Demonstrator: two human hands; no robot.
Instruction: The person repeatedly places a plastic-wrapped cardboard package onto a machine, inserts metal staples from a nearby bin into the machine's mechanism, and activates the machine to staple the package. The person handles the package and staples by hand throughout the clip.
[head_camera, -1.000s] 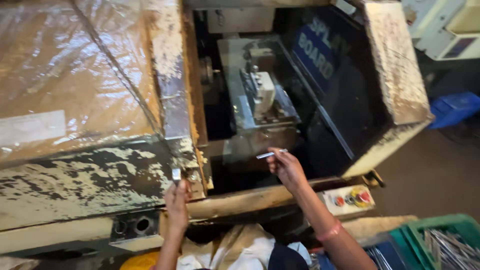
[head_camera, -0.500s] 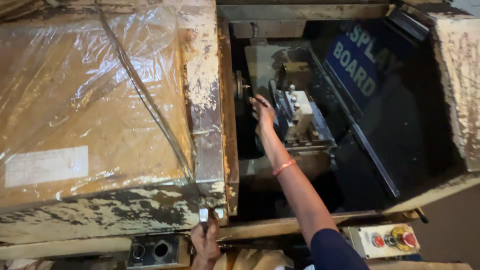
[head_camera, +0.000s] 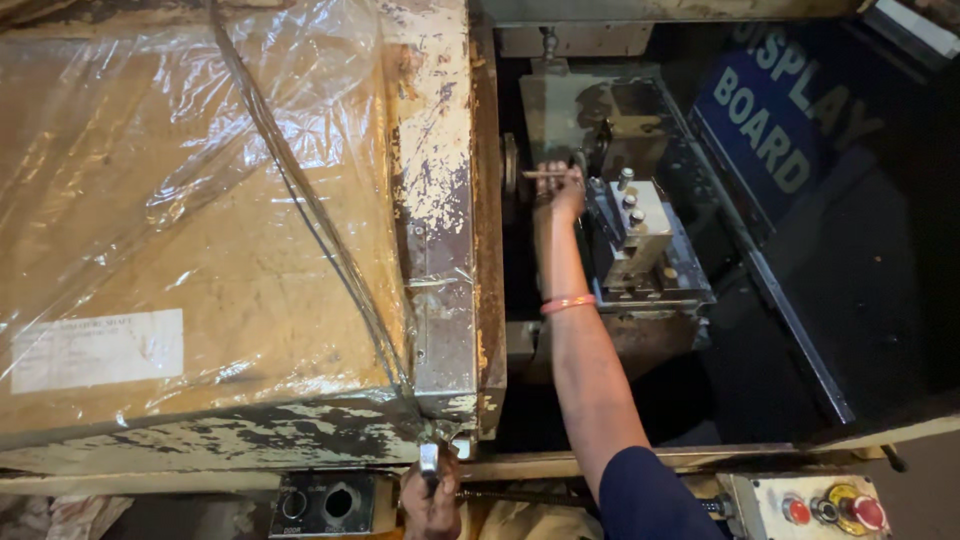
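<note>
**Reaching Into the Machine Bay, Rod in Hand**

Stretching deep into the open bay, the right hand (head_camera: 560, 192) had its fingers closed around a thin metal rod (head_camera: 540, 174), which lay level and pointed away from the fingertips toward the round chuck face (head_camera: 511, 172) just beyond its free end. Whether the rod's tip touched the chuck could not be told. Close beside the knuckles, on the far side from the chuck, stood the grey tool post (head_camera: 640, 225) with its upright bolts. An orange bangle (head_camera: 568, 303) sat on the wrist behind the fingers.

Low at the machine's front edge, the left hand (head_camera: 432, 500) was wrapped around a small metal lever (head_camera: 429, 459), fingers shut upon it. Above that hand rose the worn housing (head_camera: 440, 200), draped in clear plastic sheet (head_camera: 190, 180).

Judging from this, the chief risk lay in that lever: if it drove the spindle while the fingers were beside the chuck, hand or bangle might be caught. A loose grip could also drop the rod into the dark bay below.
</note>
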